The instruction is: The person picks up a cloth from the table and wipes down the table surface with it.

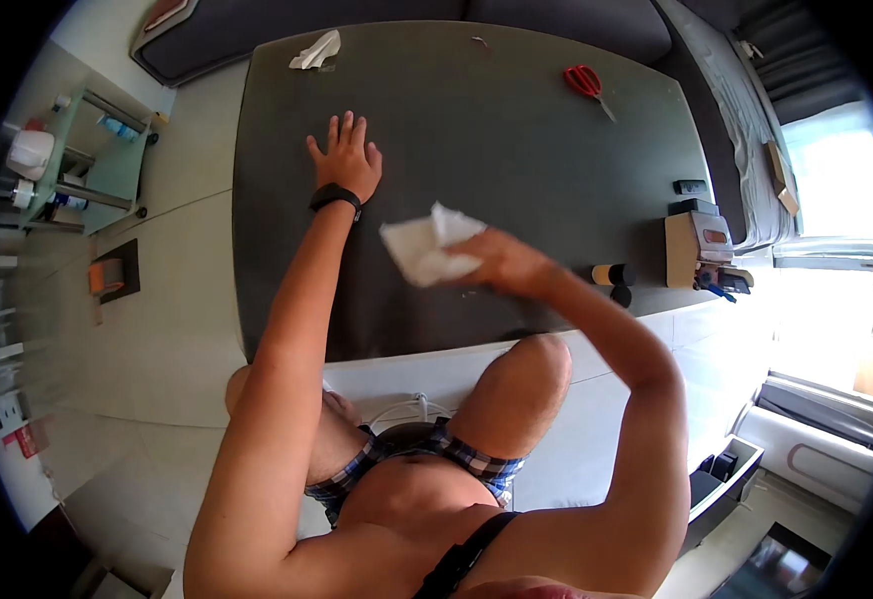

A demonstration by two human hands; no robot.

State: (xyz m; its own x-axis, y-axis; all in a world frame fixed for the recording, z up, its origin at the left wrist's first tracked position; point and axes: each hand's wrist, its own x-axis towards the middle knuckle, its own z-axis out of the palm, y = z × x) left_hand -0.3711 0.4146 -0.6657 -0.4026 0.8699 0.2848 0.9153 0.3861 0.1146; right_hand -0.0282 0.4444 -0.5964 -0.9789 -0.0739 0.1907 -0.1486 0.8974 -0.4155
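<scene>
My left hand (346, 160) lies flat on the dark table (476, 130) with its fingers spread, holding nothing. A dark band circles that wrist. In my right hand (501, 262) is a white tissue (421, 248), gripped at its right side. The tissue is partly unfolded and slightly blurred, over the near middle of the table. Whether it touches the surface I cannot tell. A few small pale specks lie just below the right hand.
Red-handled scissors (584, 82) lie at the far right, and a crumpled tissue (316, 50) at the far left. A yellow-and-black cylinder (612, 275) and a tissue box (696, 240) stand along the right edge. A wheeled glass-shelved cart (97, 165) is left of the table.
</scene>
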